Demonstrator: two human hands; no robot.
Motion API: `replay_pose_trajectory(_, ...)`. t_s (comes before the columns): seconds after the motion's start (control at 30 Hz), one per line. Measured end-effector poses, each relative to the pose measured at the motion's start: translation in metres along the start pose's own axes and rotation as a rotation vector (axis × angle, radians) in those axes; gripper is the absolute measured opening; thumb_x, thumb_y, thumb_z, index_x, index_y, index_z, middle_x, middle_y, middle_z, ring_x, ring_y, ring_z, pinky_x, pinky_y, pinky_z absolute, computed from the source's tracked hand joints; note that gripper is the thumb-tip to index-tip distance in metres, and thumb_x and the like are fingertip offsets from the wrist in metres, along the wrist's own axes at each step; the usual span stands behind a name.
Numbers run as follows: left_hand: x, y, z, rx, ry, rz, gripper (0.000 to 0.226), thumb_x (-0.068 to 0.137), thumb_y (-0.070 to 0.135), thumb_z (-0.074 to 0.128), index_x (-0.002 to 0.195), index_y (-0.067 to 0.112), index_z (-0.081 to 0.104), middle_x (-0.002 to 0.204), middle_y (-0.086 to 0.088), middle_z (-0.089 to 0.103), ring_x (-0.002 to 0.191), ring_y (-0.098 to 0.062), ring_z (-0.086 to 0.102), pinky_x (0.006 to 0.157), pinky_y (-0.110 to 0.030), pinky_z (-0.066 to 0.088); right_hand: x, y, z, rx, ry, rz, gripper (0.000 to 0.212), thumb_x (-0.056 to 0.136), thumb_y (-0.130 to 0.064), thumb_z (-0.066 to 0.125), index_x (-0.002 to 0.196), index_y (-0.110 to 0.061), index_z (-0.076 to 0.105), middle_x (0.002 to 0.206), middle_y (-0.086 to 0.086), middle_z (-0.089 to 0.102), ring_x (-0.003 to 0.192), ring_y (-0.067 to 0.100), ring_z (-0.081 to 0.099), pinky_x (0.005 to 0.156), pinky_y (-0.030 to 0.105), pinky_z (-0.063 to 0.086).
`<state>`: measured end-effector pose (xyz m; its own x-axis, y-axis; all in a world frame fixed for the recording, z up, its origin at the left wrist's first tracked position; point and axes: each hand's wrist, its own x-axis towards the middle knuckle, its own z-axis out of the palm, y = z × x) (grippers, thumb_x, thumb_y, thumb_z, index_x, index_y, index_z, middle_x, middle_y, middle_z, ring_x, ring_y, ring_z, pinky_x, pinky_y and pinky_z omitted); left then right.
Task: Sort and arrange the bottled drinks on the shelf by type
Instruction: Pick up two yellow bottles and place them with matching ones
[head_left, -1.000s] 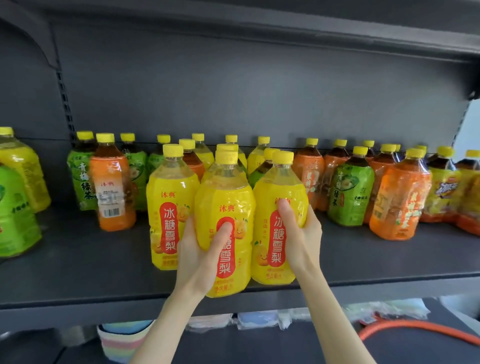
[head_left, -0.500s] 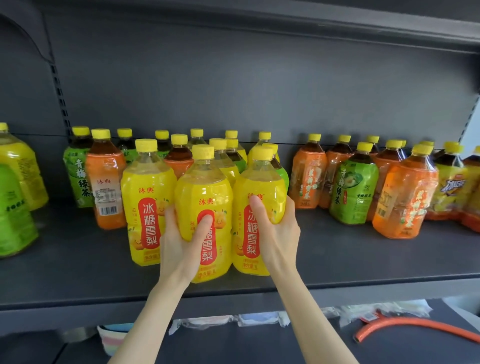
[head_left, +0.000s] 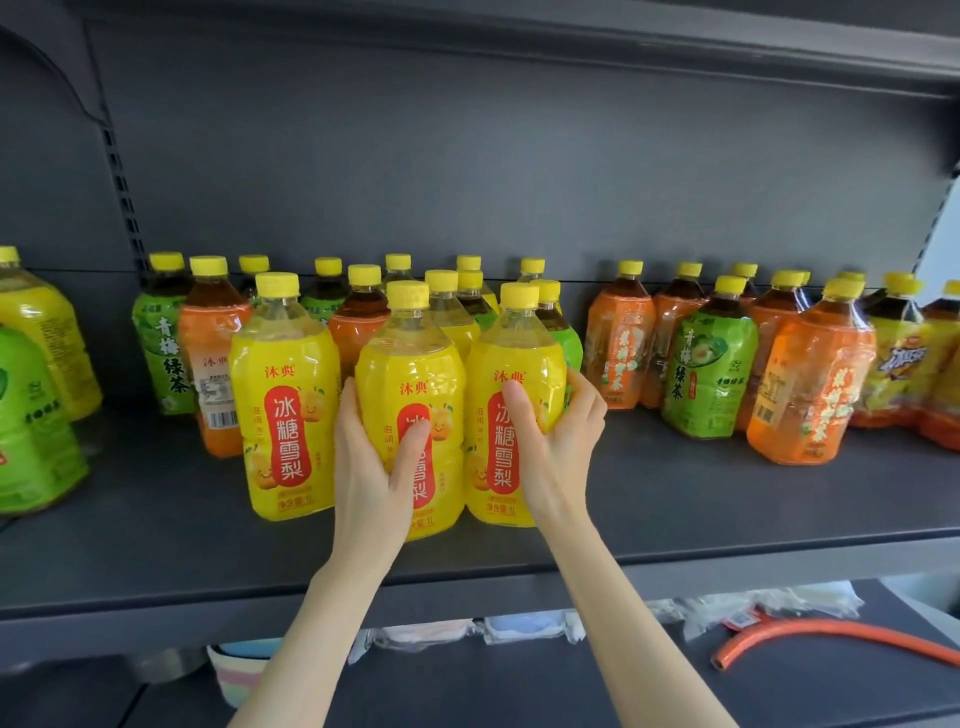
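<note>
Head: hands (head_left: 371, 467) (head_left: 558, 441) round yellow bottles (head_left: 410, 364) (head_left: 519, 353)

A single wide-angle view comes from the person's head, facing forward and slightly down into the dark grey shelf (head_left: 675, 499), close to it. The left hand (head_left: 369, 467) and right hand (head_left: 558, 441), on the yellow pear-drink bottles (head_left: 410, 374), sit at centre. Both forearms enter from the bottom edge, and straight lines bow near the frame's corners.
</note>
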<state>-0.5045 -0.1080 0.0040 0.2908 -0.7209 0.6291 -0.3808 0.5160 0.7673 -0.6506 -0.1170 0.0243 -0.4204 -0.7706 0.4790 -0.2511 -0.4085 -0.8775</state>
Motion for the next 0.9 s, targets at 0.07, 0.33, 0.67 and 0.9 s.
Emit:
replay_pose_trajectory(0.07,-0.005,0.004,0.003,0.062,0.053,0.047,0.097,0.075,0.08,0.033,0.146,0.015,0.02,0.145,-0.008,0.027,0.128,-0.009,0.031,0.098,-0.021,0.033,-0.001,0.004,-0.003,0.026,-0.06,0.001,0.089,0.066,-0.078,0.051,0.139,-0.03,0.032,0.144,-0.007,0.029,0.133,0.016,0.034,0.108,0.046,0.038)
replay_pose_trajectory(0.33,-0.034,0.009,0.025,0.195,0.379,0.254,0.05,0.088,0.03,0.056,0.129,0.005,0.042,0.13,-0.01,0.035,0.122,-0.025,0.037,0.104,-0.016,0.027,0.026,0.013,-0.032,0.172,-0.205,0.056,0.088,0.069,-0.072,0.058,0.142,-0.031,0.032,0.143,-0.005,0.043,0.129,0.011,0.045,0.107,0.044,0.043)
replay_pose_trajectory(0.67,-0.039,0.054,0.098,0.436,0.358,0.279,0.065,0.083,0.051,0.053,0.134,0.016,0.035,0.142,-0.01,0.041,0.13,-0.023,0.034,0.106,-0.038,0.021,0.097,0.025,-0.051,0.3,-0.487,0.115,0.058,0.093,-0.032,0.058,0.144,-0.017,0.035,0.123,-0.007,0.058,0.111,0.003,0.057,0.091,0.017,0.048)
replay_pose_trajectory(0.9,-0.024,0.049,0.128,0.725,0.447,0.24,0.083,0.084,0.063,0.044,0.145,0.012,0.021,0.152,-0.012,0.028,0.14,-0.023,0.022,0.112,-0.042,0.007,0.124,0.041,-0.055,0.36,-0.741,0.179,0.068,0.085,-0.046,0.065,0.143,-0.02,0.041,0.131,0.001,0.061,0.122,0.016,0.057,0.106,0.043,0.044)
